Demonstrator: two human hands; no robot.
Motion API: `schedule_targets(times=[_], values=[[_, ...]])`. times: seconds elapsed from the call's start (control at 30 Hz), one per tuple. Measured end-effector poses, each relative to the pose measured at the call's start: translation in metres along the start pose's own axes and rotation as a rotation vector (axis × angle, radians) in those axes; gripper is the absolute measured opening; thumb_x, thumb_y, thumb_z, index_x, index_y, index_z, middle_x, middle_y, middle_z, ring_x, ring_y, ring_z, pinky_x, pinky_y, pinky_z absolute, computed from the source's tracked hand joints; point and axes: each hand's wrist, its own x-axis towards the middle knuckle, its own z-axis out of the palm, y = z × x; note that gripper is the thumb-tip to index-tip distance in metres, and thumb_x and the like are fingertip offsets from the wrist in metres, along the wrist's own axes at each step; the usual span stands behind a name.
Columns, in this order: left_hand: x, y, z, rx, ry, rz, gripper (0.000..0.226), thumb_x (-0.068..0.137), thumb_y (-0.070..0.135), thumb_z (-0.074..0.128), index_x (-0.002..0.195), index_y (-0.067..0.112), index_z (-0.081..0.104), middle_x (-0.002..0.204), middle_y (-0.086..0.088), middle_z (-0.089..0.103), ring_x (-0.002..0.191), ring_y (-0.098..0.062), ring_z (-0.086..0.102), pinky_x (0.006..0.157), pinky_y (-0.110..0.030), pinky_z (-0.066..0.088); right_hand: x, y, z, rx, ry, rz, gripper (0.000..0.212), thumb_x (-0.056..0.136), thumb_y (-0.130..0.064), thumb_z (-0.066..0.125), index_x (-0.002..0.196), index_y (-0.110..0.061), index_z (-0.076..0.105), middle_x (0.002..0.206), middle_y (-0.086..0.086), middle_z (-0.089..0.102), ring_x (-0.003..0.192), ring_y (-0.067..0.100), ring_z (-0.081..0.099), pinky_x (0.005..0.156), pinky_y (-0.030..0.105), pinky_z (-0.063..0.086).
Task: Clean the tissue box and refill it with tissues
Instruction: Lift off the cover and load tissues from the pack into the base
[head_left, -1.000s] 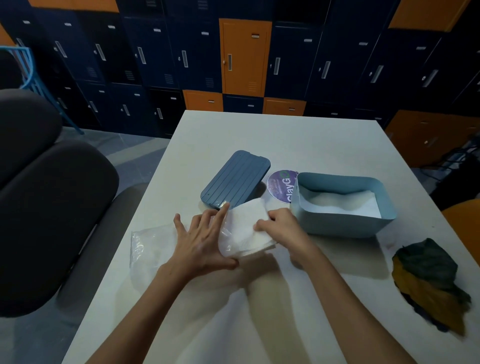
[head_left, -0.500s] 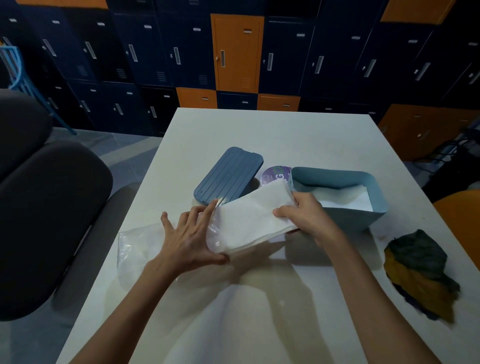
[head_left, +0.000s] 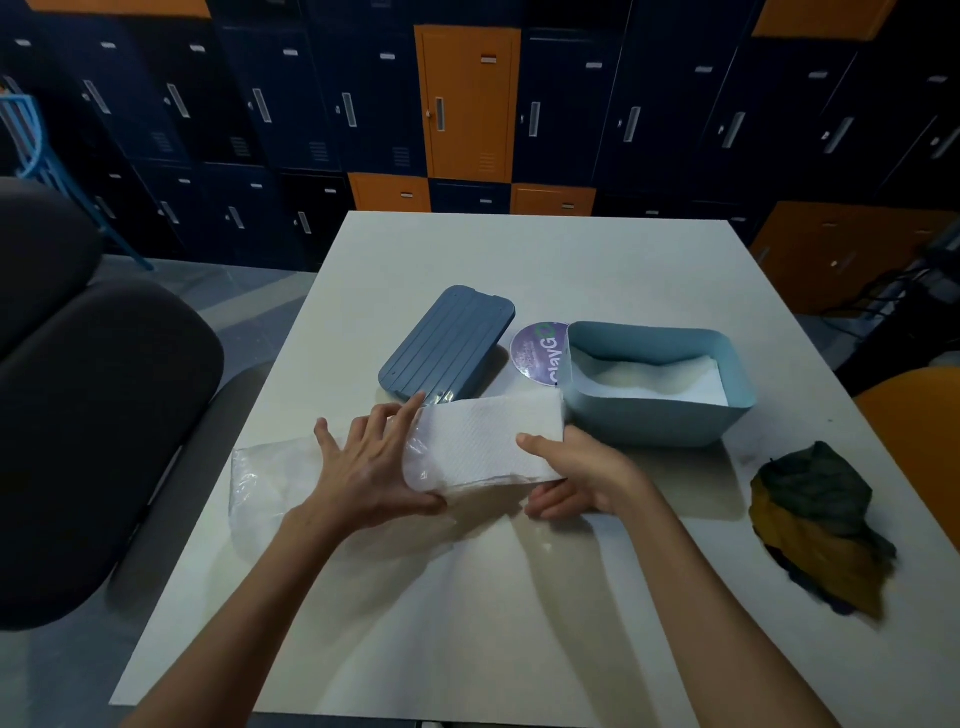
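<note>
A light blue tissue box (head_left: 654, 423) stands open on the white table (head_left: 519, 260), with white tissues lying inside. Its ribbed darker blue lid (head_left: 447, 343) lies to the left of it. A stack of white tissues (head_left: 488, 436) sticks halfway out of a clear plastic wrapper (head_left: 275, 478). My right hand (head_left: 576, 473) grips the stack's free end, thumb on top, just in front of the box. My left hand (head_left: 374, 467) presses flat on the wrapper where the stack comes out, fingers spread.
A round purple sticker or disc (head_left: 537, 351) lies between lid and box. A crumpled green and yellow cloth (head_left: 815, 525) sits at the table's right edge. A dark chair (head_left: 88, 405) stands at the left. Blue and orange lockers (head_left: 467, 104) line the back wall.
My right hand has drawn the tissue stack further out of the wrapper toward the right, then shifted to grip it from below. My left hand kept holding the wrapper down.
</note>
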Motion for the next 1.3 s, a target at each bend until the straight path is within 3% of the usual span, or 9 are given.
schedule_targets(times=[0.23, 0.4, 0.57, 0.67, 0.8, 0.9, 1.0, 1.2, 1.3], values=[[-0.004, -0.003, 0.001, -0.040, 0.020, -0.006, 0.127, 0.046, 0.094, 0.039, 0.153, 0.037, -0.001, 0.153, 0.000, 0.024, 0.140, -0.026, 0.030, 0.109, -0.071, 0.004, 0.007, 0.010, 0.034, 0.821, -0.002, -0.217, 0.022, 0.088, -0.014, 0.065, 0.107, -0.020, 0.054, 0.095, 0.011, 0.066, 0.079, 0.025, 0.066, 0.063, 0.034, 0.056], [-0.004, -0.006, -0.001, -0.066, 0.015, -0.020, 0.134, 0.041, 0.098, 0.040, 0.152, 0.038, -0.003, 0.152, 0.001, 0.023, 0.139, -0.026, 0.030, 0.109, -0.071, 0.005, 0.011, 0.004, 0.048, 1.076, 0.079, -0.292, 0.025, 0.081, -0.002, 0.068, 0.098, -0.020, 0.062, 0.090, 0.006, 0.069, 0.080, 0.021, 0.064, 0.061, 0.030, 0.051], [0.003, -0.002, -0.019, -0.164, -0.096, -0.040, 0.143, 0.030, 0.104, 0.039, 0.147, 0.046, -0.020, 0.158, 0.005, 0.005, 0.147, -0.023, 0.012, 0.108, -0.072, -0.004, 0.004, 0.004, 0.042, 0.890, 0.206, -0.387, 0.032, 0.080, -0.002, 0.069, 0.100, -0.024, 0.058, 0.099, 0.003, 0.067, 0.082, 0.019, 0.063, 0.062, 0.031, 0.049], [0.013, 0.009, -0.048, -0.328, -0.092, -0.035, 0.133, 0.038, 0.097, 0.048, 0.148, 0.049, -0.009, 0.160, 0.003, 0.004, 0.148, -0.020, 0.011, 0.111, -0.068, -0.008, -0.007, 0.001, 0.039, 0.761, 0.243, -0.573, 0.059, 0.077, 0.004, 0.070, 0.122, -0.030, 0.051, 0.112, -0.001, 0.064, 0.099, 0.018, 0.065, 0.073, 0.035, 0.057], [0.032, 0.026, -0.083, -0.591, -0.144, 0.044, 0.114, 0.055, 0.075, 0.072, 0.149, 0.043, 0.016, 0.156, 0.003, 0.028, 0.142, -0.021, 0.029, 0.116, -0.055, 0.018, -0.020, -0.010, 0.031, 0.709, 0.216, -0.729, 0.079, 0.071, 0.007, 0.073, 0.131, -0.036, 0.045, 0.119, 0.002, 0.062, 0.105, 0.021, 0.064, 0.082, 0.042, 0.057], [0.041, 0.035, -0.096, -0.809, -0.213, 0.128, 0.070, 0.071, 0.045, 0.080, 0.133, 0.032, 0.050, 0.129, 0.007, 0.061, 0.114, -0.008, 0.058, 0.098, -0.034, 0.051, -0.032, -0.021, 0.013, 0.781, 0.176, -0.762, 0.063, 0.069, 0.009, 0.070, 0.125, -0.017, 0.054, 0.099, 0.002, 0.068, 0.092, 0.018, 0.066, 0.074, 0.034, 0.056], [0.041, 0.051, -0.095, -0.990, -0.180, 0.216, 0.042, 0.079, 0.031, 0.076, 0.119, 0.023, 0.066, 0.109, 0.004, 0.072, 0.099, -0.012, 0.069, 0.079, -0.025, 0.057, -0.048, -0.027, -0.010, 0.761, 0.119, -0.807, 0.037, 0.077, 0.011, 0.065, 0.107, -0.010, 0.063, 0.092, 0.001, 0.069, 0.086, 0.014, 0.064, 0.071, 0.029, 0.052], [0.044, 0.100, -0.074, -0.927, -0.174, 0.370, 0.032, 0.090, 0.037, 0.063, 0.112, 0.014, 0.066, 0.105, -0.012, 0.068, 0.095, -0.026, 0.066, 0.081, -0.043, 0.055, -0.073, -0.014, -0.066, 0.490, 0.221, -0.800, 0.021, 0.073, -0.008, 0.073, 0.091, -0.019, 0.067, 0.079, -0.010, 0.069, 0.077, 0.005, 0.065, 0.080, 0.036, 0.051], [0.050, 0.114, -0.061, -0.790, -0.311, 0.396, 0.039, 0.085, 0.041, 0.071, 0.121, 0.036, 0.060, 0.107, 0.008, 0.067, 0.101, -0.012, 0.064, 0.085, -0.030, 0.056, -0.075, 0.005, -0.093, 0.446, 0.362, -0.740, 0.018, 0.074, -0.008, 0.073, 0.089, -0.017, 0.069, 0.085, -0.005, 0.069, 0.086, 0.014, 0.062, 0.084, 0.042, 0.052]])
